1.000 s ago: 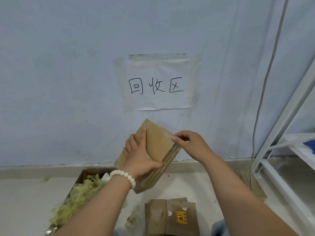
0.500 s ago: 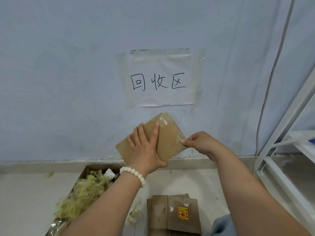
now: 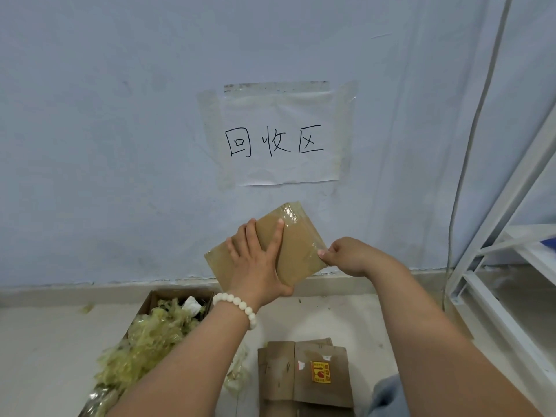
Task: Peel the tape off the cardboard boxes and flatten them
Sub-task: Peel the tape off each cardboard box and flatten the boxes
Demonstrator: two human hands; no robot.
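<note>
Left hand point(image 3: 255, 263) clasps the box point(image 3: 298, 251), fingers spread; right hand point(image 3: 346, 255) pinches its corner

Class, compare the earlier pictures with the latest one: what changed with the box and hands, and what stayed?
The cardboard box turned its broad face toward the camera, and the right hand shifted to pinch its right corner. The left hand still grips it; the flattened boxes and tape scraps stayed.

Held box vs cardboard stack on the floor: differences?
The held box is raised, gripped by the left hand, its corner pinched by the right hand; the floor stack lies untouched. The held box shows glossy tape; the floor stack a yellow sticker. Both are brown cardboard.
</note>
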